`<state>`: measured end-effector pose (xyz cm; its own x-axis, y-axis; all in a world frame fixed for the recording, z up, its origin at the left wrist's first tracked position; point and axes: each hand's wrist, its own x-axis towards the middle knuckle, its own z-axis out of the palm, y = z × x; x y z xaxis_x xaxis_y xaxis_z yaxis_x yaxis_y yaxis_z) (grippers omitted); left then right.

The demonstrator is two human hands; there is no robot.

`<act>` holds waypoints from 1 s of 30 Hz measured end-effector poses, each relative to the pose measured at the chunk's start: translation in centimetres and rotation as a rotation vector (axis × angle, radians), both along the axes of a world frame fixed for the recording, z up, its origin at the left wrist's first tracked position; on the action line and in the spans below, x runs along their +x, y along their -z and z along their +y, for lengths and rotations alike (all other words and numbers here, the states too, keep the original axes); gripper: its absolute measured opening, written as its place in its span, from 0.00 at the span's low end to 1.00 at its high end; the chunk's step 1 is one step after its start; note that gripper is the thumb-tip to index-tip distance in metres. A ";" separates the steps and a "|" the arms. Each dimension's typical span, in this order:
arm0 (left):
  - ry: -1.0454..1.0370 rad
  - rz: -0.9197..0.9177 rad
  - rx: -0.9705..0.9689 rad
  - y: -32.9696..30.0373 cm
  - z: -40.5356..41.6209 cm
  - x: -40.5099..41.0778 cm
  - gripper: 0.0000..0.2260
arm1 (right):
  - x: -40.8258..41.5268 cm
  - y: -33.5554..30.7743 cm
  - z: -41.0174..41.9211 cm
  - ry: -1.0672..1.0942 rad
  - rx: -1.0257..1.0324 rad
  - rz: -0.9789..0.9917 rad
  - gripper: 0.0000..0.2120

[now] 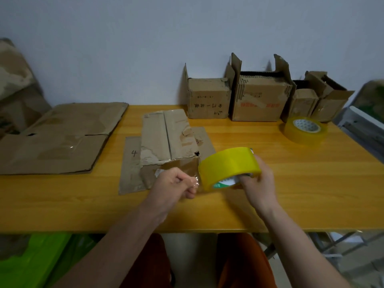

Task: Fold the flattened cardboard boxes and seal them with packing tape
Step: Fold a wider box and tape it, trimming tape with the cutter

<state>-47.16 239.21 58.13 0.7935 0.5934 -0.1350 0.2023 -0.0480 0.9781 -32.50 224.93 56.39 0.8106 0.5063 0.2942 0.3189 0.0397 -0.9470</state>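
Yellow tape roll point(228, 166) held above the desk point(291, 183) just beside the folded box point(168, 140), right hand point(257, 179) curled round it with fingers hooked into the core. Left hand point(176, 183) pinching the clear free tape end point(196, 181), drawn a short way off the roll. Likely light and stiff, the roll; best gripped through the core. Thin, sticky film, apt to curl and cling to itself; better kept taut. Worn, torn cardboard, light and probably easily crushed
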 end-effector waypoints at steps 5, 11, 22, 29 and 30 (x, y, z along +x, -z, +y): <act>-0.032 -0.078 -0.077 0.2 0.1 -1.0 0.04 | -0.9 0.6 1.2 -0.014 0.014 0.412 0.07; -0.130 -0.300 -0.333 0.4 -0.8 -0.8 0.05 | -2.3 0.6 2.2 -0.019 0.064 0.654 0.11; -0.211 -0.138 -0.217 1.1 -1.6 -0.2 0.07 | -0.9 0.6 2.1 0.040 -0.041 0.455 0.07; -0.201 -0.127 -0.104 0.1 -1.2 0.3 0.03 | -1.5 0.2 2.5 0.028 0.052 0.517 0.08; -0.193 -0.153 -0.157 0.0 -1.3 0.3 0.03 | -1.6 0.2 2.6 0.033 0.060 0.536 0.09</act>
<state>-46.89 237.91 58.12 0.6859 0.7169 -0.1246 0.0420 0.1320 0.9904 -34.13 227.52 56.18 0.8702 0.4731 -0.1374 -0.2064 0.0970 -0.9736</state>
